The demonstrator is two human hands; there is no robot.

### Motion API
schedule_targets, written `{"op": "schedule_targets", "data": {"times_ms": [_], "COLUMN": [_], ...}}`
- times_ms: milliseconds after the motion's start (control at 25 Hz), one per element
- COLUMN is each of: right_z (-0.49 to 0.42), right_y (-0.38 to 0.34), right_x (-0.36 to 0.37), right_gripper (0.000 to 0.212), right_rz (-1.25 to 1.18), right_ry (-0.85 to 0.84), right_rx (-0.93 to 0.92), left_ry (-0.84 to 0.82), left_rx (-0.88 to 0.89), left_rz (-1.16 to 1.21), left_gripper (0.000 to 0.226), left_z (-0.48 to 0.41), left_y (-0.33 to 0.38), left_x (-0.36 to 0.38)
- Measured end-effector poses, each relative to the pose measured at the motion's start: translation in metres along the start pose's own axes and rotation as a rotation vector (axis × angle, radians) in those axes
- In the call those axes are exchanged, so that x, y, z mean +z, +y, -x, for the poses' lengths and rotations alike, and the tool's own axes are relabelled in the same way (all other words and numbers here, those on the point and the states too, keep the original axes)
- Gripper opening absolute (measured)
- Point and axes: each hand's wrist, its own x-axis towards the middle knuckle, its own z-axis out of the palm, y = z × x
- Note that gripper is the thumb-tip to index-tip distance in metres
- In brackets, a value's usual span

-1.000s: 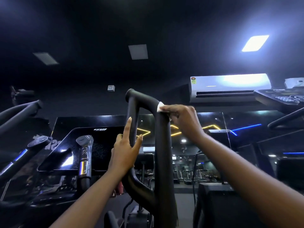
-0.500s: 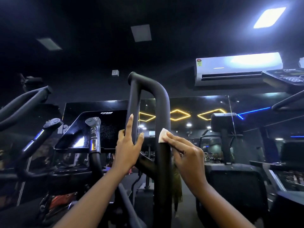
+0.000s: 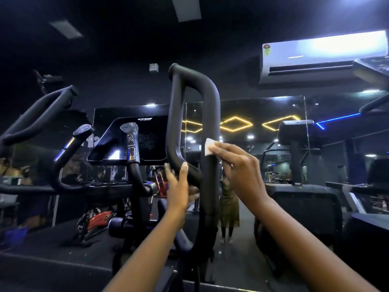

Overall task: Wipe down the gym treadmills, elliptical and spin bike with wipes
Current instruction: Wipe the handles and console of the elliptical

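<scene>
A black looped handle (image 3: 209, 106) of the elliptical rises in front of me. My right hand (image 3: 237, 165) presses a small white wipe (image 3: 208, 146) against the right bar of the loop, fingers curled round the wipe. My left hand (image 3: 179, 186) holds the lower left bend of the loop, thumb and fingers around the tube. The machine's dark console (image 3: 134, 140) with a silver-tipped grip (image 3: 130, 135) sits to the left behind the loop.
Another black moving arm (image 3: 37, 116) stands at far left. A treadmill console (image 3: 296, 131) and its dark deck are on the right. A wall air conditioner (image 3: 322, 55) hangs at upper right. A mirror wall behind reflects yellow hexagon lights and a standing person.
My right hand has slid the wipe down the right bar from the top bend to mid-height. My left hand has dropped lower on the left bar. The view tilted downward.
</scene>
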Motion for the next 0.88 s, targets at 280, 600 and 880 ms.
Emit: {"op": "schedule_targets", "data": {"times_ms": [280, 600, 880], "right_z": [0.063, 0.113, 0.046], "right_y": [-0.011, -0.027, -0.001], "right_x": [0.004, -0.012, 0.008], "right_gripper": [0.028, 0.033, 0.030], "right_rz": [0.130, -0.017, -0.143], "right_ry": [-0.061, -0.096, 0.055], "right_rx": [-0.113, -0.042, 0.276], "left_ry": [-0.103, -0.084, -0.090], "left_rx": [-0.131, 0.180, 0.181], "left_rz": [0.157, 0.090, 0.100], "left_gripper": [0.099, 0.083, 0.061], "left_z": [0.017, 0.062, 0.053], "left_y": [-0.060, -0.029, -0.044], "left_x": [0.011, 0.019, 0.018]}}
